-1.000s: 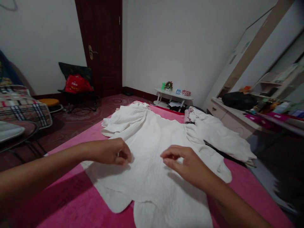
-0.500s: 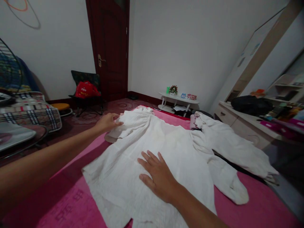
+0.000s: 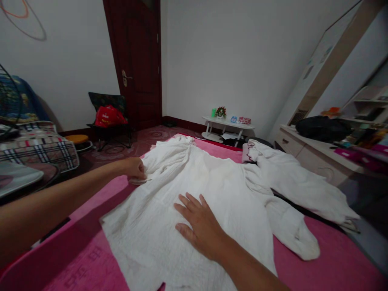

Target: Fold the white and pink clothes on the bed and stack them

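Observation:
A white long-sleeved garment (image 3: 218,178) lies spread out on a pink blanket (image 3: 327,270). My right hand (image 3: 200,226) rests flat on its middle, fingers stretched out and apart. My left hand (image 3: 135,167) is closed around the garment's left sleeve (image 3: 165,155) near the blanket's left edge. The right sleeve (image 3: 291,226) trails off toward the lower right.
A second white garment (image 3: 291,178) lies at the far right of the blanket. Beyond stand a dark door (image 3: 136,60), a chair with a red bag (image 3: 107,115), a small white table (image 3: 228,125), a desk (image 3: 318,153) at right and a plaid-covered seat (image 3: 39,147) at left.
My right hand went from a loose pinch to lying flat on the garment. My left hand reached out to the left sleeve, closed on it and drew it slightly back.

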{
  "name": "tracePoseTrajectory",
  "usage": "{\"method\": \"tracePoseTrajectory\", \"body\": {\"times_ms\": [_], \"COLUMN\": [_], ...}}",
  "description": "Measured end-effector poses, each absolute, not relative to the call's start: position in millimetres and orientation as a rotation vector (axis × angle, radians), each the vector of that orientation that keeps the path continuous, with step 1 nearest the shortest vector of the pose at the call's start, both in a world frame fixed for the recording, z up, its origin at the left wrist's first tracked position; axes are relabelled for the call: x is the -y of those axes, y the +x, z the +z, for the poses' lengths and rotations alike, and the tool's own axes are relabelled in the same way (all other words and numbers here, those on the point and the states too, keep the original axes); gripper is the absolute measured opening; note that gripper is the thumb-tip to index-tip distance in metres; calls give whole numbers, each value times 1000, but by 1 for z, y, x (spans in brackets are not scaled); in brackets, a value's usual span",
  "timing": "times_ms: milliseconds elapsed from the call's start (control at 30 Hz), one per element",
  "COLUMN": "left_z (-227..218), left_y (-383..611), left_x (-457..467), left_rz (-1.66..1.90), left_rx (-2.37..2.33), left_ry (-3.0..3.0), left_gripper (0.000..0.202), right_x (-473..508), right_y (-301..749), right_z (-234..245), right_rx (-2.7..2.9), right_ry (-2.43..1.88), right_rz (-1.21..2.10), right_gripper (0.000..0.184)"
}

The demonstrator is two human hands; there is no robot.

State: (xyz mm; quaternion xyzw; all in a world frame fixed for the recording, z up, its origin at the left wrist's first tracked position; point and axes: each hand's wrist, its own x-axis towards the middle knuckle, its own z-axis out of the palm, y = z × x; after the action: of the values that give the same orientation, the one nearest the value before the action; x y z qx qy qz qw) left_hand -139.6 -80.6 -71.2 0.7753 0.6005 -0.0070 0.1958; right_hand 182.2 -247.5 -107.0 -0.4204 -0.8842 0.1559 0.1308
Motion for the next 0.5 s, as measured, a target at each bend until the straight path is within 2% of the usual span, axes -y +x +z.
{"method": "tracePoseTrajectory", "body": {"times_ms": [133, 300, 500], "left_z": [-73, -87, -96], "left_y": [-145, -148, -149], "left_x": [79, 83, 95], "left_rz": [23, 213, 203], "left_rx": [-1740, -1971, -1999], "left_ry": [2210, 2187, 2108], "left_gripper": [40, 61, 49], "right_x": [248, 248, 249], "right_y": [183, 184, 183], "right_z": [-107, -109, -106], "right_rx": [2566, 2565, 2568], "right_ry": [-1213, -1223, -1220], "right_rz": [436, 425, 426], "right_gripper": [50, 50, 50]}}
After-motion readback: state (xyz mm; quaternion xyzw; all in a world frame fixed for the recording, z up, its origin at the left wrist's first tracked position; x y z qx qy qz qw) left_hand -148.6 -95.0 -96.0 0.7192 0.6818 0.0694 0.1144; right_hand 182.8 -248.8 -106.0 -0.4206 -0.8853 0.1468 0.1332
